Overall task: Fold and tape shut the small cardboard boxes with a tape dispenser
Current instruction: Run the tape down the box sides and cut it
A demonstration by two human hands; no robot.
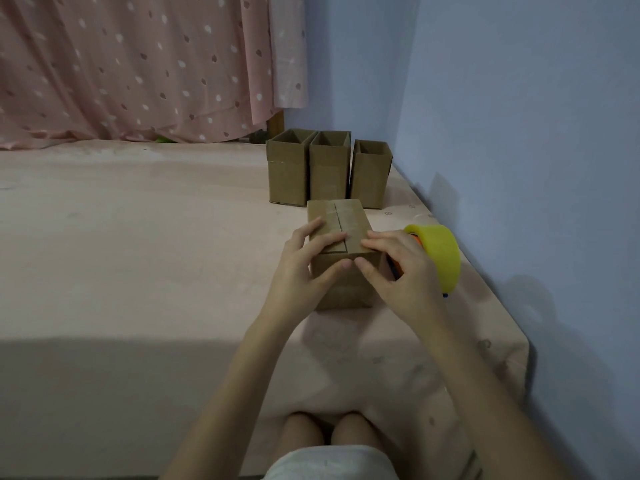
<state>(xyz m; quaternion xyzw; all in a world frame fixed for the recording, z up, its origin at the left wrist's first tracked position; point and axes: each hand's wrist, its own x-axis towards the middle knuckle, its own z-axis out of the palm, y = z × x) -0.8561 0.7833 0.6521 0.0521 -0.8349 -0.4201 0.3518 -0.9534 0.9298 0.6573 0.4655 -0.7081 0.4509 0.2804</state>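
You are pressing the closed cardboard box (341, 251) on the bed (138, 254) with both hands: left hand (304, 268) fingers lying flat on its top, right hand (398, 268) fingers curling over its right flap. The tape dispenser (438, 258) is lying just beside your right hand. Three open boxes (329, 168) are standing behind.

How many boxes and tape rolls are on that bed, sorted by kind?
Open-topped cardboard boxes: 3
Closed cardboard box under both hands: 1
Yellow tape roll on its dispenser: 1
Total: 5
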